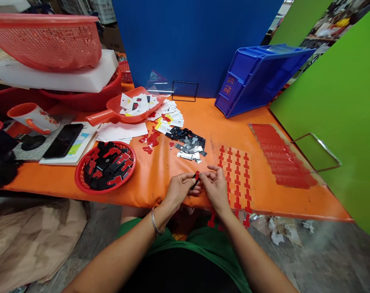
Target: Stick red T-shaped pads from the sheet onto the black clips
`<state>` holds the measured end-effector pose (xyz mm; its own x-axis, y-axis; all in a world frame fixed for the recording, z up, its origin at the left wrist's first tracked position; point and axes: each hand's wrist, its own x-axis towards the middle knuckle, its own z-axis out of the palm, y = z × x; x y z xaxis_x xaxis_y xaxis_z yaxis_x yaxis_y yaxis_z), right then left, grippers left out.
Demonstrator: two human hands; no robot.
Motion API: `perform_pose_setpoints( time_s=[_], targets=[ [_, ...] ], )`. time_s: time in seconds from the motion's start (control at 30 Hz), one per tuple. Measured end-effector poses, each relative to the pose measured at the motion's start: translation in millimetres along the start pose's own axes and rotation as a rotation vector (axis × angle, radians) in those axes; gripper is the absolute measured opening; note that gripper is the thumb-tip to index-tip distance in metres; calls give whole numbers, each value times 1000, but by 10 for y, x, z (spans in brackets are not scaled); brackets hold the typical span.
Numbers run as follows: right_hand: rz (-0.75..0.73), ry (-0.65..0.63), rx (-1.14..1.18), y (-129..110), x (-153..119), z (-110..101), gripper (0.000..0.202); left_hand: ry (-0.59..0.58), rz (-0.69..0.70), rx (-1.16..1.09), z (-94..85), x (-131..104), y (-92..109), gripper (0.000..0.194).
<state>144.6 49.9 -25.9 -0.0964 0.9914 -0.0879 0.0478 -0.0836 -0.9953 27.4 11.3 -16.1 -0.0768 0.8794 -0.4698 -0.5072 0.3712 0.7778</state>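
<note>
Near the table's front edge, my left hand pinches a small flat black piece between thumb and fingers. A red T-shaped sticker lies against the top of this piece. The thumb and forefinger of my right hand press together at the sticker's edge; its other fingers are curled. Beside my right hand lies a clear sheet with rows of red T-shaped stickers, partly under the forearm and hanging over the edge. To the left stands a red basket of black pieces bearing red stickers.
Black and grey pieces lie in a pile beyond my hands, near loose red scraps. A red scoop holds white labels. A phone and mug are left; a blue crate and red sticker sheets are right.
</note>
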Motion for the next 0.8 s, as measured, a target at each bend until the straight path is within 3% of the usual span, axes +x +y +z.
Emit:
perform_pose_setpoints(
  time_s=[0.17,0.33,0.63,0.8],
  targets=[
    [80,-71,-37,13,57,-87,36,17,-22,10,3,-16,20,16],
    [14,-156,-154,-64,36,-48,40,-48,14,13,-16,-27,16,24],
    [49,-120,-190,-33,40,-64,47,-33,31,-13,-11,-26,-40,28],
    [163,-60,-14,-3,19,-55,54,-61,156,55,-79,-301,244,35]
  ],
)
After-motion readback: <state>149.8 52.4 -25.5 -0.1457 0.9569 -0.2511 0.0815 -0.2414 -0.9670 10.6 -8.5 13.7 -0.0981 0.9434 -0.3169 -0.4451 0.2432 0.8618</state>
